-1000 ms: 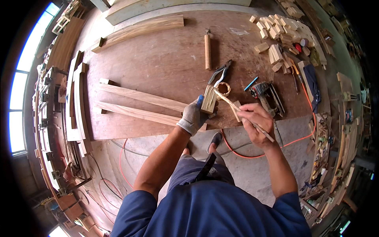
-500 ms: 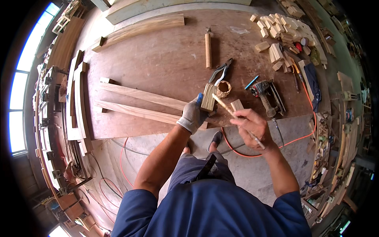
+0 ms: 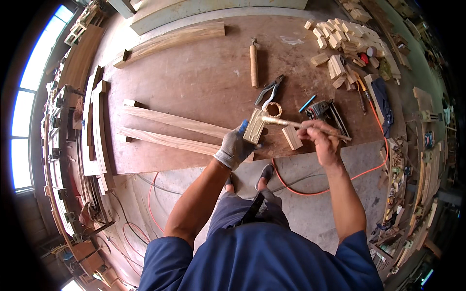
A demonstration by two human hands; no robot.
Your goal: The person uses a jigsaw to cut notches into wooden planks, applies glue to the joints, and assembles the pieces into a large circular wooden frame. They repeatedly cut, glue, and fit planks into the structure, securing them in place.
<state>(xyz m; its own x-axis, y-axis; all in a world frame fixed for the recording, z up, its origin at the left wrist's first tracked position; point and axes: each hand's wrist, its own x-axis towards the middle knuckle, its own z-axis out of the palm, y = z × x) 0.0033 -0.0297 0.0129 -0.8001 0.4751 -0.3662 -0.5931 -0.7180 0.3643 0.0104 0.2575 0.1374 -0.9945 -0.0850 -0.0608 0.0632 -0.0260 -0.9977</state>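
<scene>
A small wood block (image 3: 255,125) is gripped by the gloved left hand (image 3: 236,148) and is held up on the brown table (image 3: 204,82), near its front edge. A thin brush (image 3: 303,126) is gripped by the bare right hand (image 3: 324,140), and its light tip is laid on the top of the block. A second small block (image 3: 291,137) is seen on the table just beside the right hand.

A small round pot (image 3: 274,108) is set just behind the held block. What is in it cannot be told. Black pliers (image 3: 270,89) are laid behind the pot, and a hammer (image 3: 254,63) with a wood handle is laid farther back. A blue pen (image 3: 307,103) and a dark power tool (image 3: 326,114) are placed to the right of the pot. A heap of small wood blocks (image 3: 340,43) is piled at the far right corner.

Two long wood strips (image 3: 170,131) are laid across the left part of the table, and their near ends are close to the left hand. A long curved board (image 3: 174,39) is laid at the back.

The table is a big worn brown board. An orange cord (image 3: 310,190) is trailed over the grey floor (image 3: 310,213) below it. Bent wood pieces (image 3: 94,126) are stacked at the left side. A bright window (image 3: 24,121) is seen at the far left. More wood bits are kept at the right side.
</scene>
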